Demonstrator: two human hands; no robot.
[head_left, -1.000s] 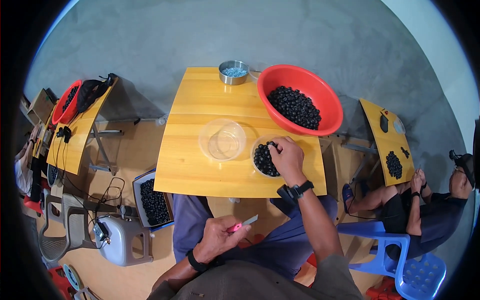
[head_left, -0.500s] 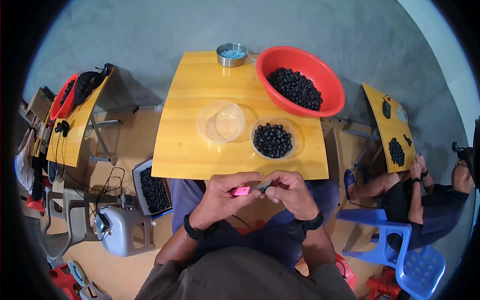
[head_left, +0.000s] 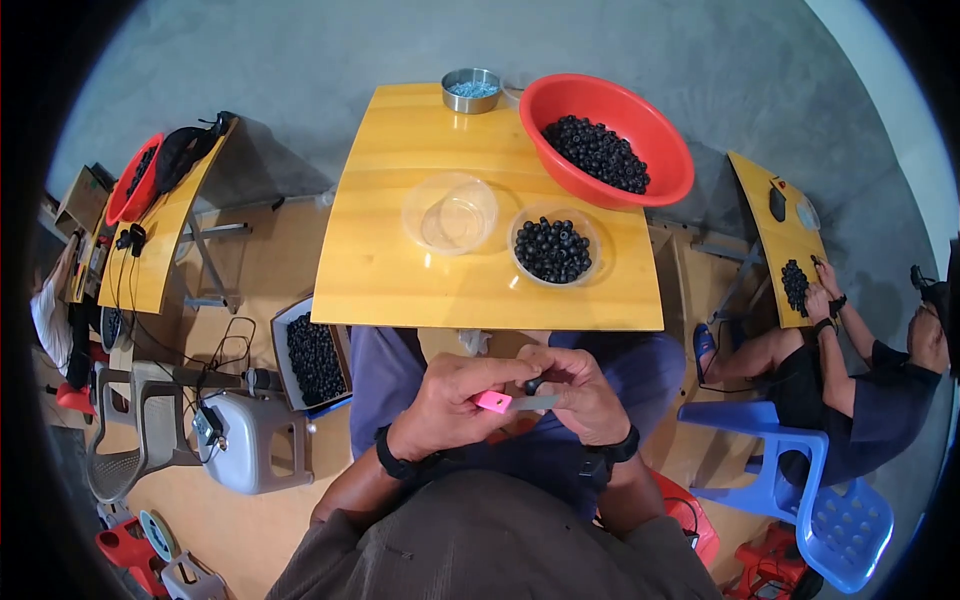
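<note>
My left hand [head_left: 440, 400] is closed round the pink handle of a small knife [head_left: 493, 401], whose short flat blade points to the right. Pinched between the fingers of my right hand [head_left: 585, 400] is a small round black part [head_left: 533, 386], just above the blade. Fingers partly cover the part, so I cannot make out whether the blade touches it. Both hands are over my lap, in front of the yellow table [head_left: 400, 300]. A transparent round tub [head_left: 598, 262] full of similar black parts stands near the table's front edge. To its left is another transparent tub [head_left: 425, 215].
At the back right, a red basin [head_left: 672, 180] holds many black parts. Behind the tubs stands a metal bowl [head_left: 472, 105] with small pale-blue pieces. On the floor at left are a box of black parts [head_left: 315, 365] and a grey stool [head_left: 245, 470]. A co-worker [head_left: 870, 410] sits at right.
The view has shifted, so the table appears higher. My hands have come slightly nearer my body, and the knife's blade now shows beneath the black part.
</note>
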